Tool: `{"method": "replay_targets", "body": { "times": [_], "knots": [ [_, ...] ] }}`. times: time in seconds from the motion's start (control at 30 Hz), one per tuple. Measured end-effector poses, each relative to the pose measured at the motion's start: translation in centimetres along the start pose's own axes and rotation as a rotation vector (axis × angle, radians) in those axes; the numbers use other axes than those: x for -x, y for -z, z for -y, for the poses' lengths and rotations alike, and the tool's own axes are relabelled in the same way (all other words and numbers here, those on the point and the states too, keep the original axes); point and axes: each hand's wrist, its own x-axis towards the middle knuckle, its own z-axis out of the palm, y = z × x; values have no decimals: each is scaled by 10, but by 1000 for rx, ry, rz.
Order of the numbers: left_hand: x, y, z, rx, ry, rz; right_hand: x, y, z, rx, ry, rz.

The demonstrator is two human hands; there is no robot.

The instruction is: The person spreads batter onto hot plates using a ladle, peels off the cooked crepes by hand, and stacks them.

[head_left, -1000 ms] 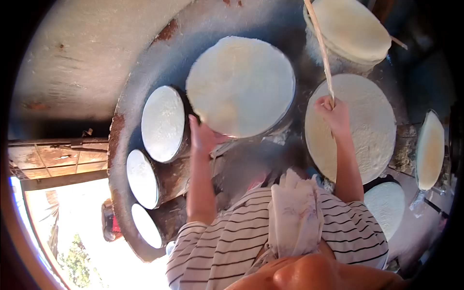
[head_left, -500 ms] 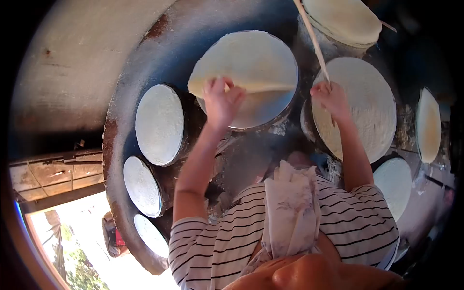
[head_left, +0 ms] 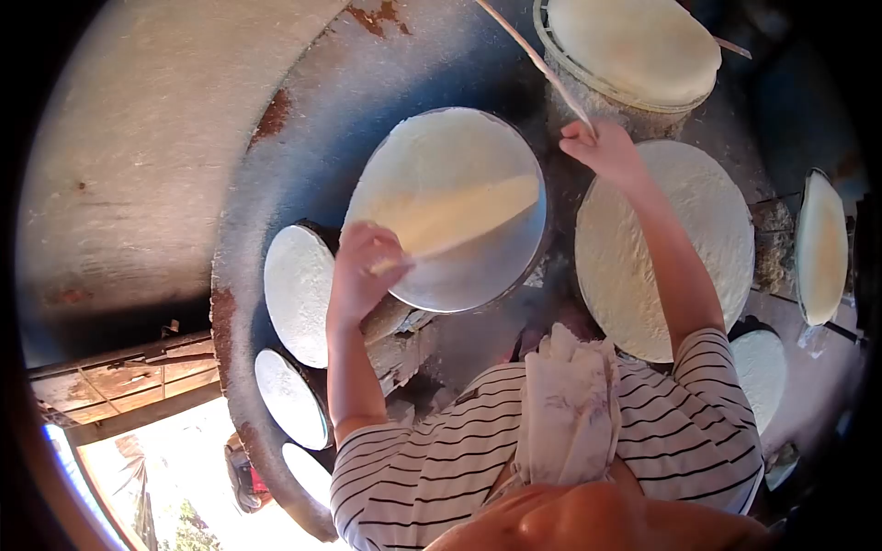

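From left hand (head_left: pixel 362 274), flatbread flap (head_left: pixel 467 219) slants forward and right.

Stick (head_left: pixel 536 60) – far end cut @ top edge | top-R rnd sheet (head_left: pixel 634 50) – ditto

Went right round the clock on this one, 12 back to 12, and honestly can't make out any readable text, labels, brands, numbers or signs.
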Motion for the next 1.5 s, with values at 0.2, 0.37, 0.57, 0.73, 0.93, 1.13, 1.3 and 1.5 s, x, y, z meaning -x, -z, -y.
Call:
{"method": "replay_targets", "body": {
  "times": [0.2,0.37,0.57,0.73,0.93,1.13,1.3,1.5],
  "knots": [
    [-7,-45,12,320,339,2,-80,-91,-11,246,307,201],
    [8,-65,13,407,482,-169,-82,-111,8,456,363,252],
    [39,-84,28,431,581,-273,-115,-128,-8,487,481,181],
    [54,-88,33,489,602,-325,-124,-130,11,499,374,280],
    [70,-90,37,495,705,-312,-149,-140,3,464,484,309],
    [85,-93,39,497,686,-364,-140,-141,25,533,426,331],
    [94,-83,36,437,729,-436,-94,-119,61,503,624,259],
    [97,-79,45,367,777,-516,-33,-95,80,417,785,132]
  ]
}}
